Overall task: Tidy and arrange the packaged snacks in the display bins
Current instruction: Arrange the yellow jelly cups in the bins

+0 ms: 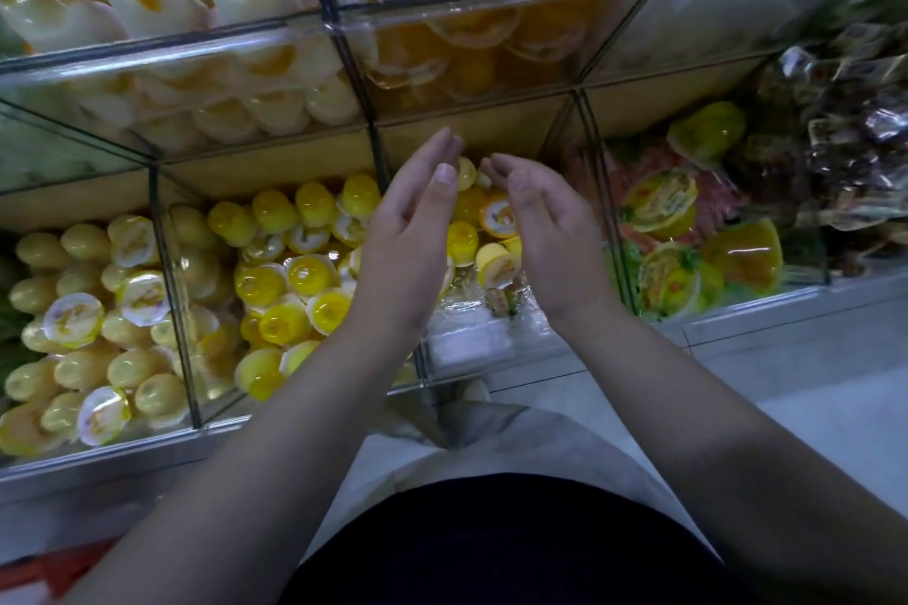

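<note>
Yellow jelly cups (307,275) jumbled; left hand (412,236), right hand (545,231) cupped above, fingers (432,162) loosely curved, empty, probably to gather them.

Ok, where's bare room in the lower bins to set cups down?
The front of the middle bin is bare, ahead of the small cups heaped at its back. The left bin and right bin are packed.

The small cups (462,241) lie in the centre bin (491,130). The left bin (275,167) and the right bin (658,118) stand beside it, with the upper bins (172,59) above them.
</note>
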`<state>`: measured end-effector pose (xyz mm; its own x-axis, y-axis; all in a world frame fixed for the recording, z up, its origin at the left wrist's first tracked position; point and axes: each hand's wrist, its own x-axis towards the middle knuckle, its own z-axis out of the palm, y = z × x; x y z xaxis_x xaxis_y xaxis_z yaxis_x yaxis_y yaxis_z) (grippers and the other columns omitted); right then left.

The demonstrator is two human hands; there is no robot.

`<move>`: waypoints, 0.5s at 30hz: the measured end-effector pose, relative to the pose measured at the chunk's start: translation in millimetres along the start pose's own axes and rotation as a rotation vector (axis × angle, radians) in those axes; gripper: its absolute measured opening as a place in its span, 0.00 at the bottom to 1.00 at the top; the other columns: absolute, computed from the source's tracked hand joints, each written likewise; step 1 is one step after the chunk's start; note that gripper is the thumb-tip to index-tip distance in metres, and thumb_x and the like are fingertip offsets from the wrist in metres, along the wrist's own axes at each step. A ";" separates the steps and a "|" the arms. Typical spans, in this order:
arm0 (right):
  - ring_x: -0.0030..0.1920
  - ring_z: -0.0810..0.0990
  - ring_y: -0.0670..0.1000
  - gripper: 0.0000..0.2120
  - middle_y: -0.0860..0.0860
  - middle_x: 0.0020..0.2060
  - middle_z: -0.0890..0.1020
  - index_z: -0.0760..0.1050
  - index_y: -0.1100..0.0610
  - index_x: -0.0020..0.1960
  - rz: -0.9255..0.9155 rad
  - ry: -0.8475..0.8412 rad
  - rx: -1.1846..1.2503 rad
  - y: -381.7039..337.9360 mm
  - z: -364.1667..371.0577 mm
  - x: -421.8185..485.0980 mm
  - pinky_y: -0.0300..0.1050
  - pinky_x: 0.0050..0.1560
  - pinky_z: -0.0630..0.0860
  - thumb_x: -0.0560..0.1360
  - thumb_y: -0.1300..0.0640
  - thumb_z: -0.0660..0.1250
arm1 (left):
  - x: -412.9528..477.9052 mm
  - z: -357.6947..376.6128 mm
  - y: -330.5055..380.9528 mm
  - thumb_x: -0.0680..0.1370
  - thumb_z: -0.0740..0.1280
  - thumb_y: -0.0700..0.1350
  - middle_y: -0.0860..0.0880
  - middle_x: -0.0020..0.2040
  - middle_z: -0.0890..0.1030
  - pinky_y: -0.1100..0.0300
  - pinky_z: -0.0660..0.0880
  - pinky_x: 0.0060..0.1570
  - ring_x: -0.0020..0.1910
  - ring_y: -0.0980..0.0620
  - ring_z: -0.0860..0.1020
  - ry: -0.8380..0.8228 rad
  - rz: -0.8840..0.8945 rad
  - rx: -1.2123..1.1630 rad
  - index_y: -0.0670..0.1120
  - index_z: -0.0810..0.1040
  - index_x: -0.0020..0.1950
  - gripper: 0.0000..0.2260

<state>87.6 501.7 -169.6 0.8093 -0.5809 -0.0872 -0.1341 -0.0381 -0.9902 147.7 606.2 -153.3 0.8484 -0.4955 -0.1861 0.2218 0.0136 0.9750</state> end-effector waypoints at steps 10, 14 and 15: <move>0.53 0.74 0.30 0.15 0.40 0.54 0.77 0.74 0.55 0.66 0.209 -0.075 -0.116 42.3 -44.9 -7.4 0.22 0.51 0.68 0.82 0.53 0.59 | -4.7 42.7 -43.5 0.83 0.57 0.51 0.60 0.64 0.75 0.49 0.71 0.65 0.67 0.58 0.72 -0.023 -0.271 -0.019 0.58 0.72 0.65 0.12; 0.47 0.73 0.28 0.16 0.40 0.53 0.75 0.73 0.55 0.67 0.283 -0.043 -0.197 55.9 -58.0 -7.7 0.18 0.44 0.65 0.82 0.52 0.59 | -0.2 53.9 -63.7 0.82 0.58 0.55 0.60 0.67 0.75 0.46 0.69 0.67 0.68 0.58 0.71 -0.032 -0.337 0.007 0.56 0.72 0.68 0.16; 0.49 0.73 0.31 0.16 0.41 0.54 0.74 0.73 0.55 0.68 0.307 -0.042 -0.221 58.3 -60.4 -7.3 0.17 0.43 0.64 0.82 0.51 0.59 | 1.1 56.5 -69.7 0.81 0.59 0.56 0.59 0.67 0.75 0.46 0.69 0.68 0.68 0.58 0.71 -0.031 -0.358 0.011 0.56 0.73 0.68 0.17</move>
<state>39.4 454.6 -220.2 0.7339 -0.5592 -0.3855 -0.4905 -0.0439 -0.8703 106.0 555.6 -214.6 0.7026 -0.4936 -0.5125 0.4972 -0.1747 0.8499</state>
